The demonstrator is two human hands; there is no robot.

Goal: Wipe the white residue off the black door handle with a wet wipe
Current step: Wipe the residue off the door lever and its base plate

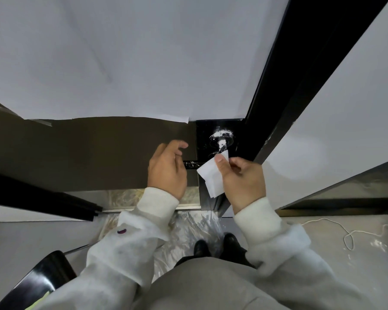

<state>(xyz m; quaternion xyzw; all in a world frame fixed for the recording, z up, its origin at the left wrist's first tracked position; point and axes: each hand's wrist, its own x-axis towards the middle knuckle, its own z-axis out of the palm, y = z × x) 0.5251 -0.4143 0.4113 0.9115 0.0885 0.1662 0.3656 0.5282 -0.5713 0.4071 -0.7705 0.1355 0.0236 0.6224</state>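
Right hand [240, 177] pinches wet wipe [211, 173] between thumb and fingers; wipe's upper corner touches black door handle [221, 139], which shows white residue. Left hand [167, 168] holds nothing, fingers loosely curled, against brown door panel [87, 148].

White wall [121, 52], plastic-covered floor [188, 231] (crinkled), loose white cord [349, 233]

No readable text, one small logo only.
Left sleeve [130, 240] carries a small oval emblem [121, 231], dark blue and red, too small and blurred to read any letters or make out a brand. No words, numbers, labels or signs legible anywhere else in the head view.
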